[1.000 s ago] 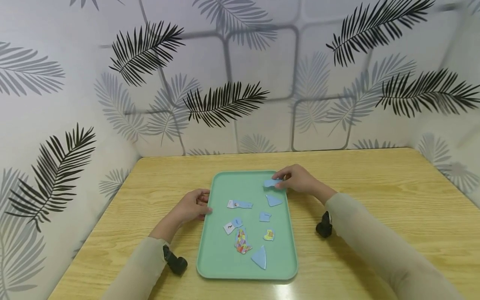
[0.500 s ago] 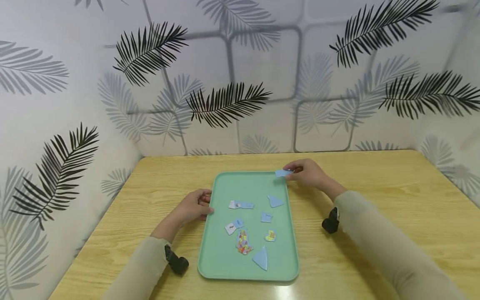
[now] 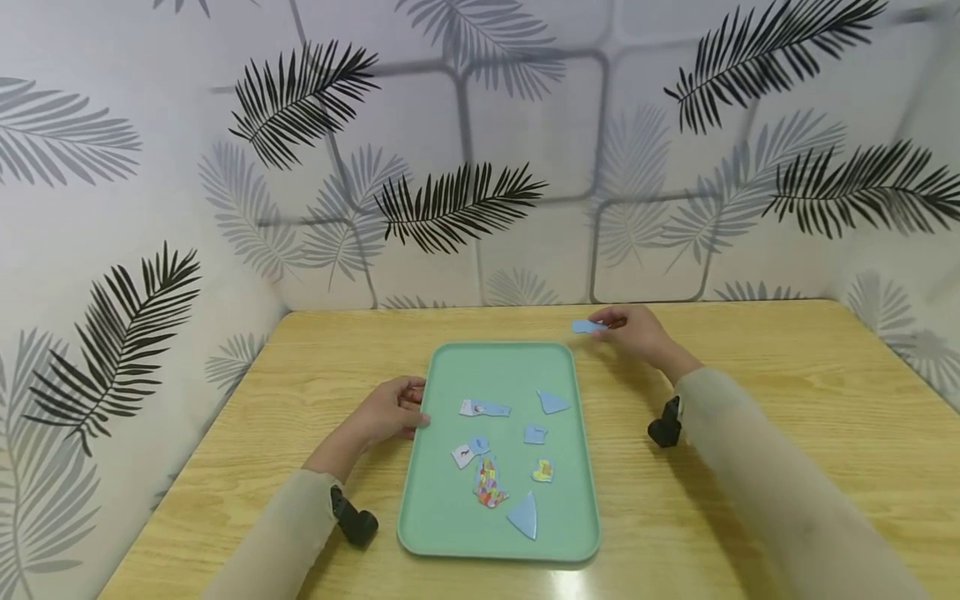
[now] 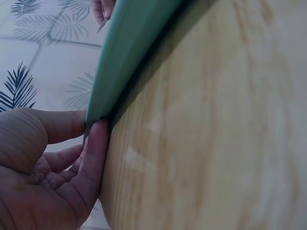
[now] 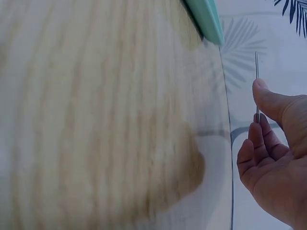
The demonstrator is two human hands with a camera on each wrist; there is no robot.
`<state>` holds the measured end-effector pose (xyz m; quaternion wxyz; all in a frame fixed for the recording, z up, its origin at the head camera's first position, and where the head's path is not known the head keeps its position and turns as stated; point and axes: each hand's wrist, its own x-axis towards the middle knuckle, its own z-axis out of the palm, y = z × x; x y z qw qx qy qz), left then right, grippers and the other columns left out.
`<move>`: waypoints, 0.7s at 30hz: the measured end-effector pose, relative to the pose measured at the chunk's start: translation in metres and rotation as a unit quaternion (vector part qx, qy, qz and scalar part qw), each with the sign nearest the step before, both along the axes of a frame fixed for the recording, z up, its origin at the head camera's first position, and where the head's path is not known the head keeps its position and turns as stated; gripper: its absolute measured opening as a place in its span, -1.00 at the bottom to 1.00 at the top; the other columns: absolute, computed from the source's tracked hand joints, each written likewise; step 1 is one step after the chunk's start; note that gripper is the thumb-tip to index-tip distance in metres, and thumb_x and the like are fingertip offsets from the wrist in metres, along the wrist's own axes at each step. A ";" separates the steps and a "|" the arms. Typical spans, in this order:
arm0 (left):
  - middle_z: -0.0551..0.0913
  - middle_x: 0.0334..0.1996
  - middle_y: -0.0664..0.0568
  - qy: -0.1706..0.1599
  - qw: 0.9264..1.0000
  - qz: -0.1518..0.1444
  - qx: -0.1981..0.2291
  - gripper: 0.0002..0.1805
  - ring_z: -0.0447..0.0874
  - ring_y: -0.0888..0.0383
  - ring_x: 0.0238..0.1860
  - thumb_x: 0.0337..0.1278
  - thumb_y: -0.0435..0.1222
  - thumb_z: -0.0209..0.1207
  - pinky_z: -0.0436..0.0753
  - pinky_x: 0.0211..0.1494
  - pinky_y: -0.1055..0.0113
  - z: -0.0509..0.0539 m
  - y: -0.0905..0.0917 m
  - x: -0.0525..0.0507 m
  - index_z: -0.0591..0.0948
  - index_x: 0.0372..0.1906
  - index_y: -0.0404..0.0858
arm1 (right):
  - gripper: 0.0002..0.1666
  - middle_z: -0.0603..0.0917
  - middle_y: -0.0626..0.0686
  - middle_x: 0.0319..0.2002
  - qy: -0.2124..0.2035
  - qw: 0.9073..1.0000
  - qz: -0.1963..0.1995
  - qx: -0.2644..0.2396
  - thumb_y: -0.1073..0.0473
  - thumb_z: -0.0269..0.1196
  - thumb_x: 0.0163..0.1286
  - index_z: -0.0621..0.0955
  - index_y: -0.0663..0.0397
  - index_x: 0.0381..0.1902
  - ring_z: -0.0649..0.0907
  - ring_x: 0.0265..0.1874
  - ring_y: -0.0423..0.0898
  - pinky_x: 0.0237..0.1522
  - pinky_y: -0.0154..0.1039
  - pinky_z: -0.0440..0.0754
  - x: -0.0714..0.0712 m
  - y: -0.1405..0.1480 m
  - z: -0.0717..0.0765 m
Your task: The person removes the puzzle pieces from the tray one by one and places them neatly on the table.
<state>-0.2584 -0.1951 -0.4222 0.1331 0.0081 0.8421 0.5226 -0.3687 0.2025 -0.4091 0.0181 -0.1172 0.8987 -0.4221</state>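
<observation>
- Wooden table (image 3: pixel 750 383): supporting the tray.
- Green tray (image 3: pixel 442 533): bearing the other pieces (image 3: pixel 491 483).
- Left hand (image 3: pixel 390 408): gripping the tray's left rim, thumb above.
- Right hand (image 3: pixel 636 332): pinching the blue piece (image 3: pixel 585 327) between thumb and fingertips, having just carried it past the tray's far right corner; apparently separating it from the rest.

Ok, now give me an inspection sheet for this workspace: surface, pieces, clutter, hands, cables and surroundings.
Surface: wooden table, bearing a green tray.
Pieces: multicoloured piece, yellow piece and several mostly blue ones lie on the tray; one blue piece is held beyond its far right corner.
Clutter: nothing seen.
Hands: left hand grips the tray's left edge; right hand pinches the blue piece. A black device sits at each wrist.
Cables: nothing seen.
Surroundings: leaf-patterned wall behind the table.
</observation>
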 end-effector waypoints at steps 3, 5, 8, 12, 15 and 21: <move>0.47 -0.04 -0.17 0.000 1.000 -0.002 -0.002 -0.37 0.50 0.02 -0.17 0.14 -0.54 0.25 0.69 -0.24 0.21 0.000 0.000 -0.001 0.36 0.33 -0.37 | -0.60 0.53 0.28 0.08 -0.007 1.000 -0.007 0.003 0.15 0.27 0.40 0.60 0.24 0.12 0.50 0.01 0.15 0.00 -0.04 0.50 -0.006 0.006 -0.002; 0.47 -0.04 -0.17 -0.001 1.000 -0.002 -0.003 -0.37 0.50 0.02 -0.17 0.14 -0.54 0.25 0.69 -0.24 0.21 0.000 0.000 0.000 0.36 0.34 -0.36 | -0.59 0.52 0.27 0.09 -0.010 1.000 -0.011 0.004 0.14 0.27 0.40 0.59 0.23 0.13 0.50 0.02 0.15 0.03 -0.03 0.50 -0.010 0.009 -0.003; 0.47 -0.05 -0.16 -0.003 1.000 -0.001 -0.003 -0.36 0.51 0.02 -0.17 0.14 -0.54 0.26 0.70 -0.24 0.21 0.001 0.001 -0.001 0.36 0.34 -0.36 | -0.58 0.52 0.28 0.09 -0.012 1.000 -0.017 0.005 0.13 0.27 0.40 0.59 0.24 0.14 0.49 0.03 0.15 0.05 -0.01 0.48 -0.014 0.015 -0.002; 0.47 -0.05 -0.17 -0.003 1.000 -0.005 -0.001 -0.36 0.51 0.03 -0.17 0.14 -0.54 0.26 0.70 -0.24 0.21 0.002 0.001 -0.001 0.35 0.35 -0.37 | -0.59 0.52 0.29 0.07 -0.014 1.000 -0.024 0.002 0.16 0.26 0.40 0.59 0.26 0.13 0.49 -0.02 0.14 -0.01 -0.05 0.49 -0.018 0.022 -0.001; 0.47 -0.03 -0.18 -0.002 1.000 -0.011 0.003 -0.35 0.51 0.04 -0.18 0.14 -0.54 0.25 0.70 -0.24 0.21 0.003 0.000 0.000 0.34 0.35 -0.38 | -0.60 0.51 0.28 0.07 -0.022 0.999 -0.028 -0.001 0.17 0.25 0.41 0.59 0.24 0.14 0.48 -0.03 0.13 -0.06 -0.10 0.48 -0.021 0.027 -0.001; 0.46 -0.03 -0.17 -0.002 1.000 -0.015 0.005 -0.35 0.49 0.04 -0.19 0.14 -0.54 0.25 0.69 -0.25 0.21 0.004 0.000 0.000 0.34 0.35 -0.38 | -0.58 0.48 0.29 0.11 -0.035 0.999 -0.035 -0.001 0.17 0.24 0.42 0.56 0.24 0.17 0.44 -0.01 0.13 -0.06 -0.10 0.47 -0.024 0.035 0.001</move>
